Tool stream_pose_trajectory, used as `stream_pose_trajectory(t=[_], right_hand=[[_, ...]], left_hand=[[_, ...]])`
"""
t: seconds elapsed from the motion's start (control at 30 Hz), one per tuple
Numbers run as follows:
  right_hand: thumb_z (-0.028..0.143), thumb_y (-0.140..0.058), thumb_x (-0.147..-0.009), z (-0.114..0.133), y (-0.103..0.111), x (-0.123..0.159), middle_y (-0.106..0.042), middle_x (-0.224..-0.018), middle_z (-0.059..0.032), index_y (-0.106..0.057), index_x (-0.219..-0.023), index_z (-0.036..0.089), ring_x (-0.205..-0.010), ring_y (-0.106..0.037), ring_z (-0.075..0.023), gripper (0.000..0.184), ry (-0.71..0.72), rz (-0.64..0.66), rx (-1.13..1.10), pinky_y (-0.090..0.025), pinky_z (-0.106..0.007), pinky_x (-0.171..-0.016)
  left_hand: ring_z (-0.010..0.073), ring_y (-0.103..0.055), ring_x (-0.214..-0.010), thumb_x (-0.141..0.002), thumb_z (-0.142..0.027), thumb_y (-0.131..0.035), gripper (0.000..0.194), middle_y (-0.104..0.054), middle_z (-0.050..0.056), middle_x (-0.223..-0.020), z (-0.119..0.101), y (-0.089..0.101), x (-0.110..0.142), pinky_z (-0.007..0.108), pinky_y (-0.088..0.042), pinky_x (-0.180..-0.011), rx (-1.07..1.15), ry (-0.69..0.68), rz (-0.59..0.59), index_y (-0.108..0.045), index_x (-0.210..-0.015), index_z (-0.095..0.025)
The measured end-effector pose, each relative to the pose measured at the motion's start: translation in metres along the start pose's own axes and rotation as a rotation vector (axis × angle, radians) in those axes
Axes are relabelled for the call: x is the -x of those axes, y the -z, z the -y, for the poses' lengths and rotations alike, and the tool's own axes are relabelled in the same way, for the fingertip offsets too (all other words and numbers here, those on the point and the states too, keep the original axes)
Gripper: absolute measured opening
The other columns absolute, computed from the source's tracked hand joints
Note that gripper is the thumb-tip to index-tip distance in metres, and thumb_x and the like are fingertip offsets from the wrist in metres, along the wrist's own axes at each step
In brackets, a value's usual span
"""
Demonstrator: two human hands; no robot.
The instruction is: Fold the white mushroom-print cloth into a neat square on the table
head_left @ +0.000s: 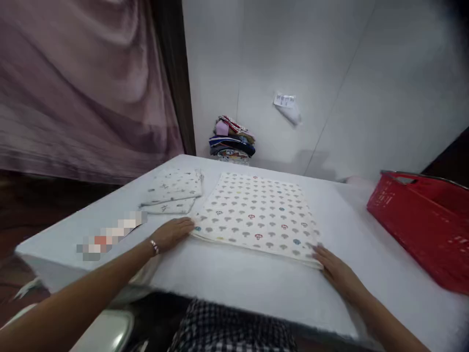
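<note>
A white cloth (260, 210) with grey, red and blue mushroom prints lies spread flat in a neat rectangle on the white table. At its near left corner rests my left hand (175, 232), its fingers stretched out along the edge. My right hand (335, 266) touches the near right corner, fingers extended and the thumb side partly hidden. Neither hand is closed round the fabric. To the left of the cloth lies a folded white cloth (174, 188) with small dark prints.
A red plastic basket (414, 225) stands on the right side of the table (227, 278). At the back wall is a stack of folded textiles (232, 139). A pixelated long item (113, 234) lies on the left. A pink curtain (80, 83) hangs beyond the left edge.
</note>
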State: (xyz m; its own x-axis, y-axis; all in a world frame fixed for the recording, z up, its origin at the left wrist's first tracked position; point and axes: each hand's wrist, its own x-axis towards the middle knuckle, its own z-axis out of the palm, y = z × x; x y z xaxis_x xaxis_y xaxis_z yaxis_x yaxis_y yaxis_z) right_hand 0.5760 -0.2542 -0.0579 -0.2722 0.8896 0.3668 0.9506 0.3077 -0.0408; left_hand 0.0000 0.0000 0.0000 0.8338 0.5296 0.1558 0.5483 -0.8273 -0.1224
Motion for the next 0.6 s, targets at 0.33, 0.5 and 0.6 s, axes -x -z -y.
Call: stream_pose_trajectory(t=[0.33,0.5,0.6], right_hand=[[0.027,-0.045,-0.089,0.007,0.007,-0.010,-0.054,-0.131,-0.0063,-0.052,-0.128,0.024,-0.123,-0.048,-0.0224,0.040,-0.070,-0.012,-0.029,-0.044,-0.041,-0.099],[0.029,-0.045,-0.087,0.005,0.003,-0.012,-0.058,-0.127,-0.0072,-0.060,-0.118,0.024,-0.120,-0.051,-0.0246,0.034,-0.125,-0.031,-0.083,-0.046,-0.043,-0.097],[0.031,-0.044,-0.088,0.006,0.006,-0.008,-0.058,-0.126,-0.0076,-0.058,-0.119,0.023,-0.121,-0.051,-0.0236,0.035,-0.159,-0.045,-0.168,-0.045,-0.042,-0.098]], left_hand=[[0.0184,-0.056,-0.110,-0.083,-0.009,-0.040,0.034,-0.066,0.008,-0.111,-0.011,-0.004,-0.012,0.034,-0.044,-0.094,0.008,0.045,-0.073,-0.064,-0.106,-0.019],[0.0177,-0.058,-0.102,-0.083,-0.007,-0.041,0.029,-0.067,0.007,-0.102,-0.021,0.006,-0.020,0.033,-0.045,-0.089,-0.009,0.085,-0.044,-0.064,-0.096,-0.018],[0.0197,-0.058,-0.101,-0.081,-0.007,-0.043,0.024,-0.067,0.008,-0.098,-0.026,0.013,-0.021,0.036,-0.045,-0.087,-0.011,0.115,-0.017,-0.063,-0.090,-0.018]])
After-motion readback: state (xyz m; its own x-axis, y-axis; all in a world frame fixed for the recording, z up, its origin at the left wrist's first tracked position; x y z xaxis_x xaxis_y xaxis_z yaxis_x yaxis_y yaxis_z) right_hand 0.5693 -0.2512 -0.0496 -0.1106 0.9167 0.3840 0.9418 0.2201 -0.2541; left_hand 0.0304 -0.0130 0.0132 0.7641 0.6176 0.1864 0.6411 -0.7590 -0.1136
